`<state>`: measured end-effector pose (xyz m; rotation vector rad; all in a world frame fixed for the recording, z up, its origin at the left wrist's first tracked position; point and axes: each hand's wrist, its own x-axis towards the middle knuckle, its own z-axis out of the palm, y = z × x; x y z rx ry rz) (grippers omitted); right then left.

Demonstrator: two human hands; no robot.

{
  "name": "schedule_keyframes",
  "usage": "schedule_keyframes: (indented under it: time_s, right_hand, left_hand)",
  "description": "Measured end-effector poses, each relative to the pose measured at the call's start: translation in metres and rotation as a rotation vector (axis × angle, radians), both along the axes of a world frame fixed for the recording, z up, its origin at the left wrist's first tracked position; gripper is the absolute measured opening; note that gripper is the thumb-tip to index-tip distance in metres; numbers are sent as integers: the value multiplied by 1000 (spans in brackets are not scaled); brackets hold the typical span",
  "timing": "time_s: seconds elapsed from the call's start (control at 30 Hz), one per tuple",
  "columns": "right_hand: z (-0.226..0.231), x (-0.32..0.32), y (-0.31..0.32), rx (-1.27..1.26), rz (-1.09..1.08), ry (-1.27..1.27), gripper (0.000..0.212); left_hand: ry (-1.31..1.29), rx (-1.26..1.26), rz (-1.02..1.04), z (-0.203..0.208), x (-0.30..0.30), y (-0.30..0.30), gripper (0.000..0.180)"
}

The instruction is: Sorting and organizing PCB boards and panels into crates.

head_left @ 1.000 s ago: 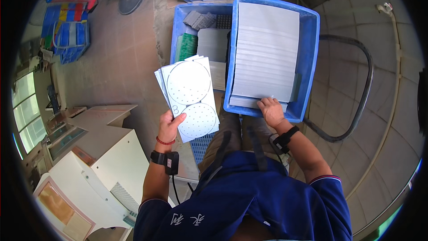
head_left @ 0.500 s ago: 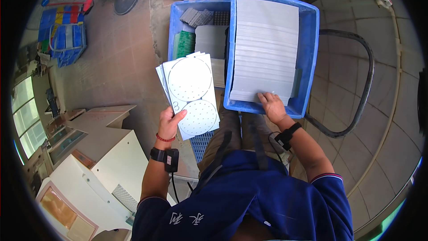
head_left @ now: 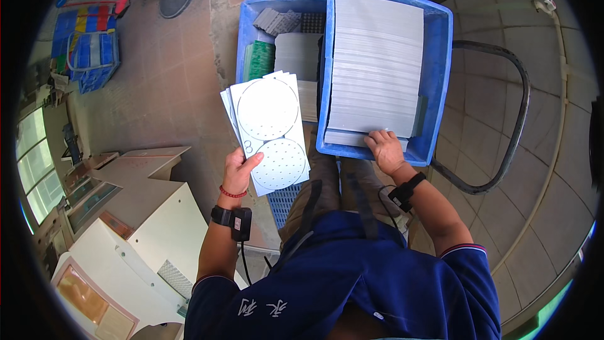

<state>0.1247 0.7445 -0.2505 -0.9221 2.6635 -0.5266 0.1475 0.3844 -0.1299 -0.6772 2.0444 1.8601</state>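
Blue crate (head_left: 440, 75) holds stacked white sheets (head_left: 377, 69) (right hand (head_left: 385, 151) touching).

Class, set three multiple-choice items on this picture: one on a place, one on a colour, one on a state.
1. Where does the right hand rest?
A. on the near end of the sheets in the crate
B. on the floor
C. on the machine

2. What colour is the crate?
A. red
B. blue
C. white

3. How are the panels in the left hand?
A. held up, fanned
B. lying on the floor
C. folded in half

Answers: 1 A, fingers lie on the stack's near edge; 2 B, its walls are blue; 3 A, several overlapping edges show.
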Motion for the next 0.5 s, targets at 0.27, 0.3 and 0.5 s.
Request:
schedule_keyframes:
  time_s: [0.27, 0.3, 0.5]
  right_hand:
    - [4, 2, -5, 50, -22, 36, 30]
    - [5, 3, -6, 79, -19, 47, 31]
    - [5, -3, -10, 213, 46, -35, 25]
  left_hand:
    - [-20, 2, -24, -7, 4, -6, 17]
    - [-20, 3, -17, -6, 4, -5, 17]
    - [-23, 12, -4, -2, -1, 3, 17]
